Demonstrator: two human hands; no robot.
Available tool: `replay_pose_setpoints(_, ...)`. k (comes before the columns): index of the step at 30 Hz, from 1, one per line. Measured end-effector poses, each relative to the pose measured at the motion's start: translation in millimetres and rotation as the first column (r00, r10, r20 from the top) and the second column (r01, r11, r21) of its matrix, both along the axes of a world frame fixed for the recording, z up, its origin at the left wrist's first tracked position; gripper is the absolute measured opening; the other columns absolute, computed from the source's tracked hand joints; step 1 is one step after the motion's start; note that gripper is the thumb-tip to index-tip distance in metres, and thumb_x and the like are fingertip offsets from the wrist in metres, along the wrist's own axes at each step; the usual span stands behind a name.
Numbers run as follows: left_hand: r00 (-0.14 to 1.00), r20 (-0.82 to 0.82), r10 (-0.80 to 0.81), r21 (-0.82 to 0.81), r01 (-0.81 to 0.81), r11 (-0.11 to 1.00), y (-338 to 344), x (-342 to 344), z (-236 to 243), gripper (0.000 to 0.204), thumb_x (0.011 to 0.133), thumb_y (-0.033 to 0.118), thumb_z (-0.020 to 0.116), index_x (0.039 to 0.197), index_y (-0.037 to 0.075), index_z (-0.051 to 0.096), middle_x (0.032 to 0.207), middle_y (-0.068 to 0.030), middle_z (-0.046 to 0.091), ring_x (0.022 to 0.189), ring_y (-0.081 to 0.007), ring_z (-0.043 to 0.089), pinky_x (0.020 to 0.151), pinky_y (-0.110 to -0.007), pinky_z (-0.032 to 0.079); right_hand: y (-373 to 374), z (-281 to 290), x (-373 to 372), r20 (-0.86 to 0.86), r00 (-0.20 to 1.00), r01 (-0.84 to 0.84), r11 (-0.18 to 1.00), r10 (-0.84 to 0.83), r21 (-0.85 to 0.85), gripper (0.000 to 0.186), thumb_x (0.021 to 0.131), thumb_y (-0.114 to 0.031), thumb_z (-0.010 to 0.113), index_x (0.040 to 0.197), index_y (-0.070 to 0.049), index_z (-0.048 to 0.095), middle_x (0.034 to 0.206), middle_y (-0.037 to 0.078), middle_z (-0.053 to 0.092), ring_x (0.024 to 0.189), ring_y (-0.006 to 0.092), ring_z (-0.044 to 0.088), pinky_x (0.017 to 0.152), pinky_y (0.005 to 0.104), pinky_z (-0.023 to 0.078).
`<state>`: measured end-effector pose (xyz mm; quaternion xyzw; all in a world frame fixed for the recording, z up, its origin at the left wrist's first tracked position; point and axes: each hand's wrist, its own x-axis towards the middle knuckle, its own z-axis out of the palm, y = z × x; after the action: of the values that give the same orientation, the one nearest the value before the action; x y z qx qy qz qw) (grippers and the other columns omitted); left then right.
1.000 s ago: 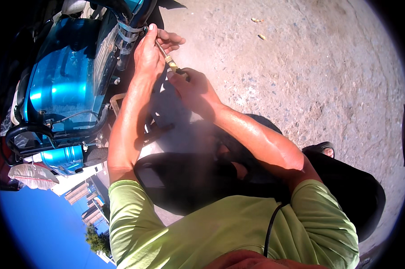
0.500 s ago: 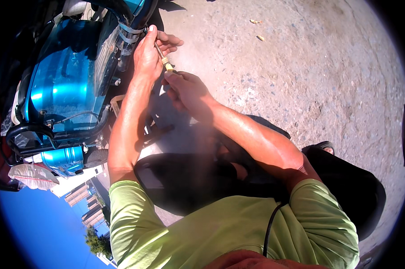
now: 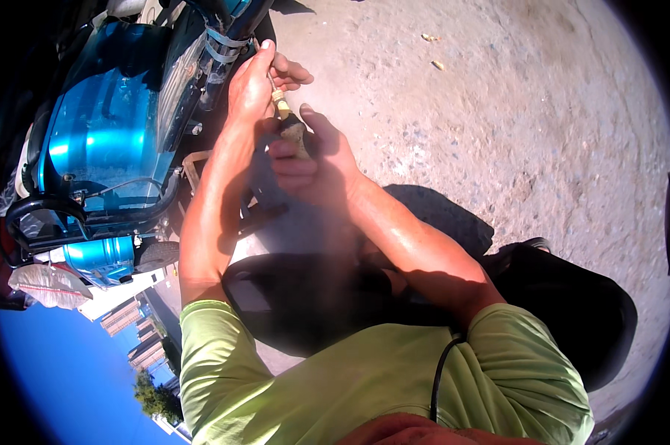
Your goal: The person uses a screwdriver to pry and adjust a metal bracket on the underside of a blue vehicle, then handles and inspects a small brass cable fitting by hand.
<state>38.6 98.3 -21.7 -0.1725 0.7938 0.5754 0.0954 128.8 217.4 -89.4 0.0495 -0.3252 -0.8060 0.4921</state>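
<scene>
A screwdriver (image 3: pixel 282 110) with a thin metal shaft, a pale yellow collar and a worn, speckled handle stands between my hands. My right hand (image 3: pixel 316 159) is closed on its handle, fingers curled round it and the thumb lifted off to the side. Higher up, my left hand (image 3: pixel 252 89) steadies the shaft near its far end, with the thumb pointing up and the other fingers loosely bent. Beside that thumb runs a dark pipe (image 3: pixel 215 81) wrapped with metal band clamps (image 3: pixel 222 46). My left hand hides the screwdriver's tip.
On the left stands a blue vehicle (image 3: pixel 101 126) with black tubular bars (image 3: pixel 120 228). Below it are a smaller blue cylinder (image 3: pixel 101 259) and a pale sack (image 3: pixel 50 285). Rough concrete ground (image 3: pixel 513 126) stretches to the right, with small scraps (image 3: pixel 438 65) on it.
My right hand has shifted its hold on the handle: the thumb has lifted away and more of the handle shows. The left hand keeps its place by the clamps.
</scene>
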Motion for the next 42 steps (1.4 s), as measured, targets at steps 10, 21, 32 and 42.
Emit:
replay_pose_setpoints(10,1.000,0.000,0.009,-0.010,-0.009,1.000,1.5,-0.4,-0.3,0.040,0.103,0.037,0.045,0.084,0.004,0.055,0.088,-0.0184,0.072,0.088,-0.0242,0.066,0.090,-0.037,0.047,-15.0,-17.3,-3.6,-0.168,0.986,-0.003,0.997,-0.011,-0.083,0.042,0.098,-0.049,0.047,0.117,-0.014,0.061,0.063,-0.005,0.045,0.042,0.0101,0.037,0.045,0.0275,0.033)
replay_pose_setpoints(21,1.000,-0.021,0.004,0.005,-0.004,1.000,-4.9,3.0,-3.5,0.039,0.103,0.037,0.046,0.085,0.004,0.056,0.088,-0.0199,0.071,0.088,-0.0249,0.066,0.090,-0.039,0.047,-12.1,-2.5,0.3,-0.082,0.997,-0.002,0.999,0.000,-0.033,0.040,0.098,-0.048,0.049,0.103,-0.011,0.062,0.060,-0.006,0.045,0.040,0.0075,0.036,0.040,0.0243,0.030)
replay_pose_setpoints(32,0.999,-0.033,-0.017,-0.019,0.017,1.000,-3.5,2.2,-2.0,0.040,0.104,0.037,0.044,0.083,0.005,0.055,0.087,-0.0196,0.071,0.087,-0.0246,0.067,0.089,-0.038,0.049,-15.4,-3.6,0.6,-0.046,0.999,0.004,0.997,-0.007,-0.079,0.037,0.097,-0.049,0.051,0.098,-0.013,0.061,0.061,-0.005,0.047,0.041,0.0085,0.039,0.040,0.0245,0.031)
replay_pose_setpoints(42,0.998,-0.044,-0.050,-0.002,0.050,0.999,-2.9,1.0,-2.2,0.041,0.104,0.036,0.043,0.084,0.003,0.056,0.088,-0.0201,0.071,0.085,-0.0248,0.067,0.087,-0.038,0.050,-9.8,-2.3,-1.3,-0.121,0.993,0.003,1.000,-0.004,-0.004,0.043,0.100,-0.047,0.044,0.112,-0.008,0.060,0.061,-0.004,0.042,0.045,0.0106,0.040,0.045,0.0275,0.035)
